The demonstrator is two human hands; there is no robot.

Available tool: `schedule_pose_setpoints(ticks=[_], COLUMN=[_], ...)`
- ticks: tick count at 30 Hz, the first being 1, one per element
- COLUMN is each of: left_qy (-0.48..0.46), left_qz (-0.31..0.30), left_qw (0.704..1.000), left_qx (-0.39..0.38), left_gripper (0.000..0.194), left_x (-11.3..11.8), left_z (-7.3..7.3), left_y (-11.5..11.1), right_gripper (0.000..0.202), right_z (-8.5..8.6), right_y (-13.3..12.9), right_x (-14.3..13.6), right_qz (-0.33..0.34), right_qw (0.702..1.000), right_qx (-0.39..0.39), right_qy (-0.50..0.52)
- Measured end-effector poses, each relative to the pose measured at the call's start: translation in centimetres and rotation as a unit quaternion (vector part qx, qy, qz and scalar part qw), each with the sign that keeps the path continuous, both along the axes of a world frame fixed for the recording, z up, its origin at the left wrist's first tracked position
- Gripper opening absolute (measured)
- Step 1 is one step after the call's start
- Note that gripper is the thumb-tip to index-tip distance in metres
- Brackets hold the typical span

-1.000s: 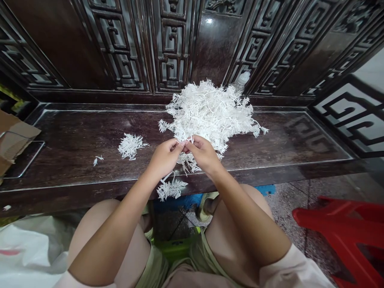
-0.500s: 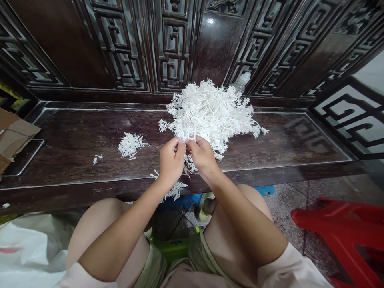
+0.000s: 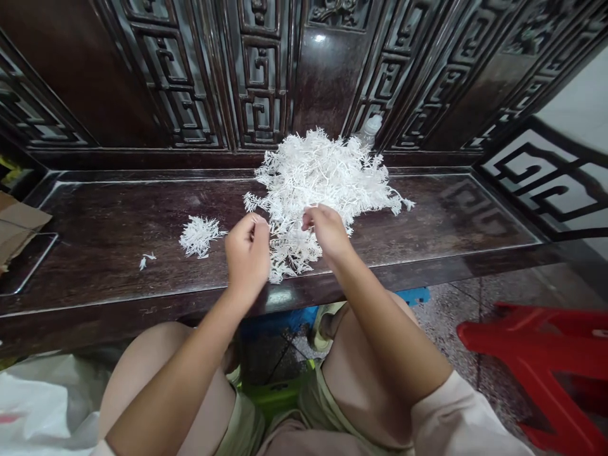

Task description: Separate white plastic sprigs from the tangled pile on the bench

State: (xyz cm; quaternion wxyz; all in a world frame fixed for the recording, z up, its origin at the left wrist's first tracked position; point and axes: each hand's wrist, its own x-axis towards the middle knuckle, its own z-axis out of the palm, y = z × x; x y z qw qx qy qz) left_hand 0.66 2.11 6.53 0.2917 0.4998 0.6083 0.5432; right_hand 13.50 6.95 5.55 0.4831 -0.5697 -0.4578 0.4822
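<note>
My left hand (image 3: 247,253) is closed, thumb pressed on the curled forefinger, just left of a big heap of white plastic sprigs (image 3: 327,171). A sliver of white shows at its fingertips, seemingly part of a sprig. Over the near side of the heap, my right hand (image 3: 329,233) is pinched shut; whatever it grips blends into the white behind. The two hands are apart. Sprigs from the heap's near end lie between them, close to the bench's front edge. To the left sits a small pile of white pieces (image 3: 199,236).
The dark wooden bench (image 3: 114,215) has a carved back. A clear bottle (image 3: 370,130) stands behind the heap, and tiny white scraps (image 3: 146,260) lie at left. A cardboard box (image 3: 19,228) is far left, a white bag (image 3: 42,399) below, a red stool (image 3: 536,354) at right.
My hands, which met at the front of the heap, have drawn apart, the left one moving left. The sprig that hung below my left wrist no longer shows there. The view has shifted slightly.
</note>
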Motion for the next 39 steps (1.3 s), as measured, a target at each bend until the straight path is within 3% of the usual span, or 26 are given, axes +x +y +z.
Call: schedule_pose_setpoints(ticks=[2, 5, 9, 11, 13, 16, 20, 22, 24, 29, 32, 36, 39], left_qy=[-0.145, -0.315, -0.431, -0.452, -0.441, -0.366, -0.136, -0.032, 0.013, 0.001, -0.03, -0.179, -0.311], left_qz=[-0.034, -0.069, -0.11, -0.114, -0.117, -0.151, -0.159, -0.147, -0.141, -0.088, -0.02, 0.081, 0.031], left_qw=[0.984, 0.927, 0.861, 0.846, 0.852, 0.889, 0.965, 0.979, 0.981, 0.993, 0.998, 0.98, 0.948], left_qx=[-0.093, -0.189, -0.245, -0.26, -0.257, -0.229, -0.155, -0.137, -0.13, -0.083, -0.044, -0.015, -0.061], left_gripper=[0.017, 0.015, 0.016, 0.016, 0.019, 0.032, 0.034, 0.032, 0.031, 0.027, 0.025, 0.023, 0.023], left_x=[-0.8, -1.5, -1.3, -1.0, -0.8, -0.4, -0.4, -0.5, -0.5, 0.8, 1.1, -1.0, -2.8], left_z=[-0.2, -0.7, -0.8, -0.9, -1.2, -1.8, -2.3, -2.3, -2.2, -2.1, -1.7, -0.6, -0.1], left_y=[1.2, 2.4, 2.5, 2.4, 2.4, 2.3, 2.0, 1.9, 1.8, 1.1, 0.7, 1.5, 2.5], right_gripper=[0.02, 0.018, 0.015, 0.015, 0.015, 0.014, 0.015, 0.016, 0.016, 0.016, 0.017, 0.017, 0.017], right_z=[0.4, 0.2, -0.5, -0.7, -0.7, -0.7, -1.0, -1.3, -1.4, -1.2, -1.0, 0.0, 0.8], right_y=[-0.5, -1.5, -1.8, -1.7, -1.6, -1.6, -1.7, -1.6, -1.6, -2.0, -1.8, -0.6, -0.2], right_x=[-0.3, -1.2, -1.9, -2.0, -2.1, -2.1, -2.1, -2.1, -2.2, -3.2, -3.0, -0.7, 0.4], right_qz=[0.071, 0.114, 0.128, 0.134, 0.138, 0.136, 0.134, 0.134, 0.134, 0.099, 0.055, -0.062, 0.019], right_qw=[0.997, 0.993, 0.991, 0.99, 0.989, 0.99, 0.99, 0.991, 0.991, 0.995, 0.997, 0.997, 0.999], right_qx=[-0.002, -0.009, -0.031, -0.036, -0.038, -0.039, -0.029, -0.026, -0.023, -0.019, -0.031, -0.04, -0.017], right_qy=[0.005, 0.009, 0.021, 0.026, 0.03, 0.031, 0.016, 0.014, 0.014, 0.023, 0.034, 0.014, 0.023])
